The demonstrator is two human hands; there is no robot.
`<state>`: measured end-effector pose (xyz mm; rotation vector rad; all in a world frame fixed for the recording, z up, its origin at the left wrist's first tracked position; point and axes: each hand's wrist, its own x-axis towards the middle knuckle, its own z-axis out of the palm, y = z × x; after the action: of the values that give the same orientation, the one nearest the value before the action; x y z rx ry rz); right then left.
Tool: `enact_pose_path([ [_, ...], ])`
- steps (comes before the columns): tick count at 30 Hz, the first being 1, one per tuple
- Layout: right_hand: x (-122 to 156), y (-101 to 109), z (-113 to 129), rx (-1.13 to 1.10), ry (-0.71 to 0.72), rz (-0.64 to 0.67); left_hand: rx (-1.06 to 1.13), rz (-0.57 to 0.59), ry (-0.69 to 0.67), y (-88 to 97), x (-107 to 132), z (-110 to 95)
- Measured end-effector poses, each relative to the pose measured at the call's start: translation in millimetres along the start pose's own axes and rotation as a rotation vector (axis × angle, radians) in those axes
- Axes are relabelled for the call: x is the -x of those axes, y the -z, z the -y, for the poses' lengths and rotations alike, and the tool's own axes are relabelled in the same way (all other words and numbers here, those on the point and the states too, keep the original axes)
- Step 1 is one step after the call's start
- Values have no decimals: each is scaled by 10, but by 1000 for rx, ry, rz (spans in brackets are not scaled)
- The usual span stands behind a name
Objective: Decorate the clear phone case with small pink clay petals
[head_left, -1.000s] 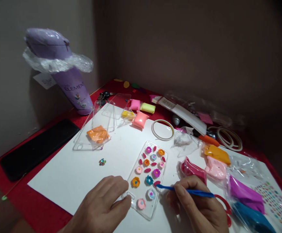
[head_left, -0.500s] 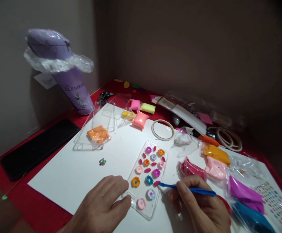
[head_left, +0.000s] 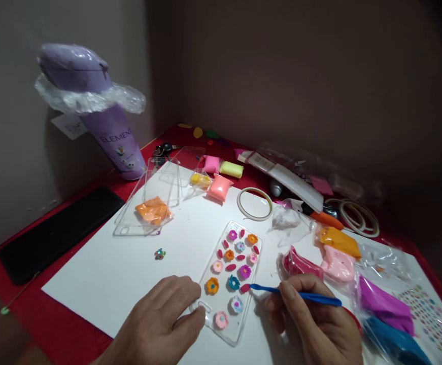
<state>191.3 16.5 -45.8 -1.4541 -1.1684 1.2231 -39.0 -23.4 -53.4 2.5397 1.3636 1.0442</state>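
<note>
A clear phone case [head_left: 225, 332] lies on white paper, dotted with several small clay flowers in orange, purple, pink, teal and pale blue, plus red oval clay bits. At its lower left edge, near the oblong cut-out, the curled fingers and thumb of my left hand [head_left: 163, 317] hold it. My right hand [head_left: 312, 317] is closed around a blue modelling tool [head_left: 264, 289] like a pen. The tool's tip is at a red clay oval [head_left: 245, 288] on the case's right edge; whether they touch I cannot tell.
Wrapped clay packs, including a dark red one [head_left: 304, 266] and a purple one [head_left: 384, 304], lie on the right beside a gem sheet [head_left: 434, 314]. Behind are a tape roll [head_left: 255, 204] and more clear cases [head_left: 129, 230]. A purple tumbler [head_left: 110, 132] and black phone [head_left: 61, 233] stand left.
The blue tool and my right hand have shifted very slightly to the right. My left hand stays at the phone case's edge.
</note>
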Motion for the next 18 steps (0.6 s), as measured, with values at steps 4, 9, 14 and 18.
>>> enact_pose_path([
  [4,8,-20,24,7,14,32,4,-6,0,-3,-9,-2],
  [9,15,-25,9,2,-1,50,0,-13,8,-12,-12,-6],
  [14,-17,26,-40,-12,11,49,-20,-27,0,1,-12,-1],
  [18,-2,13,-6,-15,9,61,-15,-18,10,7,-14,-12],
])
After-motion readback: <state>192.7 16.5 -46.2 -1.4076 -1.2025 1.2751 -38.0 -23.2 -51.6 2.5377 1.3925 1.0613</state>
